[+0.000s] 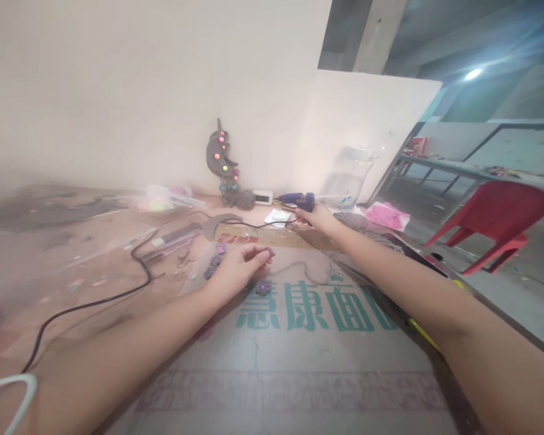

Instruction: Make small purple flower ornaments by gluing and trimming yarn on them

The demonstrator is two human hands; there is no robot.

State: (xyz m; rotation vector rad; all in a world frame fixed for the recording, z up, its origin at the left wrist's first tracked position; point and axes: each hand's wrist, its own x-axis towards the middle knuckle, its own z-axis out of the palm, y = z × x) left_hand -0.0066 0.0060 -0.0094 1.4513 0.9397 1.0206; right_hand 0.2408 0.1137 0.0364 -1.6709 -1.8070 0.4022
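Observation:
My right hand (318,217) is closed around the handle of a blue hot glue gun (297,199) near the back of the table, its nozzle pointing left. A black cord (131,290) runs from there across the table to the left. Between the thumb and fingers of my left hand (240,266) I pinch a small grey-purple piece (269,251), too small and blurred to name. Just below it, a grey-purple flower (263,287) lies on the printed sheet (299,359). Several similar flowers (214,266) lie beside the left hand, partly hidden by it.
A grey crescent moon ornament with coloured balls (217,157) leans against the wall. Along the back are a small white display device (263,197), a white paper (278,218), a clear plastic jar (349,178) and a pink cloth (387,216). A red chair (498,217) stands at right.

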